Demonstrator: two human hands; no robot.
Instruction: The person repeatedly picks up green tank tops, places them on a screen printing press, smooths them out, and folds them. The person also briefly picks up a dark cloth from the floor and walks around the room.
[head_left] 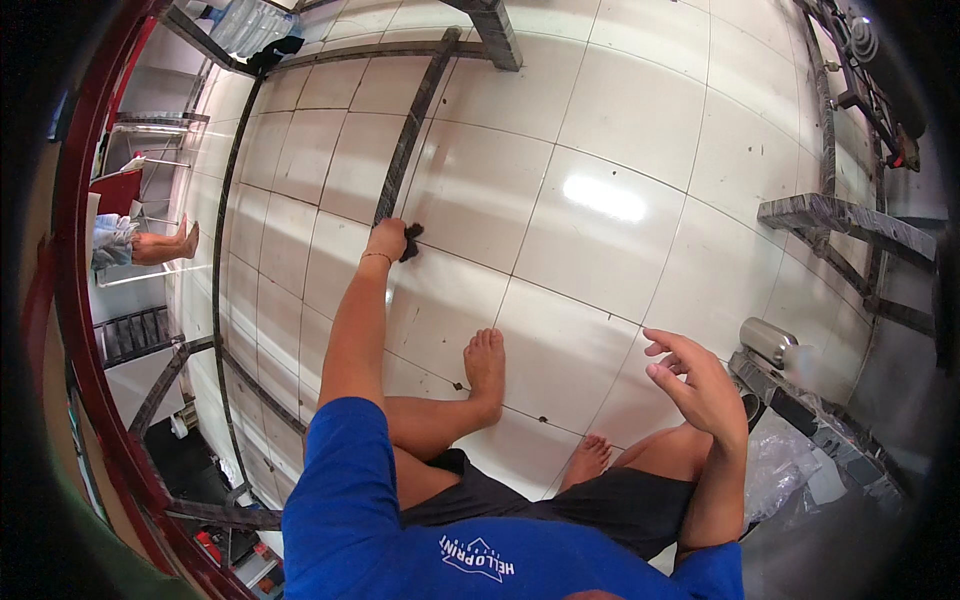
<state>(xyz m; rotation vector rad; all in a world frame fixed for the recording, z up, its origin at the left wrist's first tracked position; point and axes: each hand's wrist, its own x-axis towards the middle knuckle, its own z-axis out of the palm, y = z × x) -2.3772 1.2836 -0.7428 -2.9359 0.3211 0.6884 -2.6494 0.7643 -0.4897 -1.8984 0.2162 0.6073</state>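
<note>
My left arm reaches forward, and my left hand (387,241) is closed at the near end of a dark metal bar (417,125). A small black, crumpled cloth-like bundle (412,241) sticks out on the right side of that hand. The hand hides where the bar ends and how much of the bundle is in the grip. Held in the air at the right, above my bent knee, my right hand (697,385) has its fingers apart and nothing in them. The floor beneath is of white tiles (480,200).
A metal frame (240,190) runs along the left, beside a dark red beam (85,330). Another person's legs (160,245) show beyond it. At the right stand a wrapped metal frame (850,215), a steel bottle (767,341) and clear plastic wrap (780,465). Water bottles (250,25) stand far left.
</note>
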